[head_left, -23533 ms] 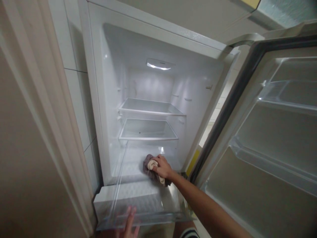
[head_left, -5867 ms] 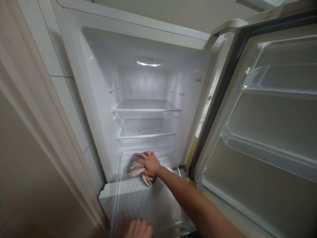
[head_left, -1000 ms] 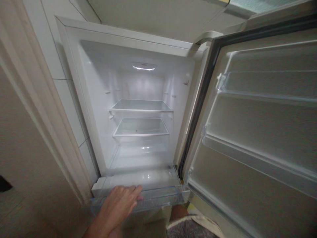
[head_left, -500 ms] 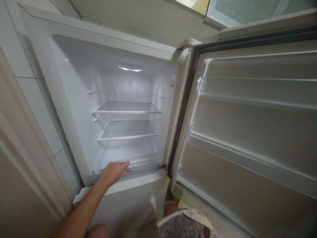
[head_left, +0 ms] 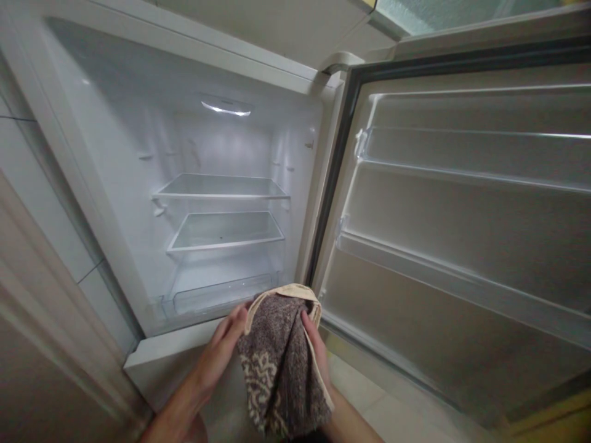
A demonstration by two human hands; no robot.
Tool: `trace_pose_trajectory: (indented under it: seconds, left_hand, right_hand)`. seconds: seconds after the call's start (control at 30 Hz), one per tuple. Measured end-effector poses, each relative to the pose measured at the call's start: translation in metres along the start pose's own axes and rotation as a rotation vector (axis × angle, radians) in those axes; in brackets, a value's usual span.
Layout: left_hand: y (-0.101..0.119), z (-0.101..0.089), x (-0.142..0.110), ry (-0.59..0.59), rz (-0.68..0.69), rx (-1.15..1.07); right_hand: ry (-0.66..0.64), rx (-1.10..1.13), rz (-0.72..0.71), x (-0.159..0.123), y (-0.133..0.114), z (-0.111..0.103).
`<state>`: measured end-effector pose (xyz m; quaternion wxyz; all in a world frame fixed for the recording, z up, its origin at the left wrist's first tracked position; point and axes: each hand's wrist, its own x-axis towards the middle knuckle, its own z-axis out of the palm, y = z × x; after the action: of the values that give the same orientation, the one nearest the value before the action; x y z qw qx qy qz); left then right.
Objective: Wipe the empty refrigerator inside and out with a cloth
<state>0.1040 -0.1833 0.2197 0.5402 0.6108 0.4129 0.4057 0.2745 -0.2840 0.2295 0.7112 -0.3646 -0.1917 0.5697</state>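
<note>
Both hands hold a brown-grey towel (head_left: 279,363) with a cream border and a pale swirl pattern, in front of an open fridge (head_left: 69,141). My left hand (head_left: 226,341) grips its left edge, and my right hand (head_left: 318,351) has its right side, thumb on top. Some of the fingers are hidden by the cloth. Behind the towel, a clear drawer (head_left: 221,294) sits at the bottom of the fridge compartment. Above it are two glass shelves, an upper one (head_left: 221,184) and a lower one (head_left: 226,229).
The fridge door (head_left: 462,221) stands wide open on the right, with clear door racks (head_left: 462,283) and a dark seal (head_left: 339,160). A lit lamp (head_left: 226,109) is at the compartment's ceiling. Below is the lower door's top edge (head_left: 180,344). A tiled wall (head_left: 95,283) flanks the left.
My left hand has let go of the clear drawer's front and now holds the towel's left edge. The towel has risen from the bottom of the view toward the fridge, with my right hand on it.
</note>
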Motion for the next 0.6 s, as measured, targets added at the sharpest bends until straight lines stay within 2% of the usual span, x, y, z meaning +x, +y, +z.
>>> trace_pose_trajectory:
  seconds: [0.07,0.1,0.27,0.37,0.43,0.5,0.53,0.6]
  left_hand:
    - [0.001,0.004,-0.026,-0.005,-0.117,-0.193]
    - [0.003,0.001,-0.032,0.023,-0.1,-0.178]
    - [0.024,-0.031,-0.023,0.222,0.202,0.323]
    - [0.037,-0.032,-0.015,0.282,0.289,0.472]
    - [0.044,-0.025,-0.016,0.264,0.332,0.464]
    - [0.051,-0.017,-0.02,0.202,0.337,0.358]
    - [0.055,-0.013,-0.024,0.148,0.324,0.286]
    - [0.061,-0.009,-0.032,-0.042,0.307,0.178]
  right_hand:
    - [-0.057,0.043,0.092,0.01,-0.002,0.013]
    - [-0.063,0.07,0.13,0.014,-0.003,0.017]
    - [-0.107,0.149,0.239,0.025,-0.002,0.029]
    - [-0.147,0.182,0.3,0.025,-0.002,0.037]
    - [-0.159,0.185,0.309,0.025,-0.001,0.042]
    - [-0.14,0.172,0.295,0.026,-0.001,0.044]
    - [-0.123,0.161,0.277,0.027,0.0,0.044]
    - [-0.094,0.1,0.197,0.031,0.001,0.04]
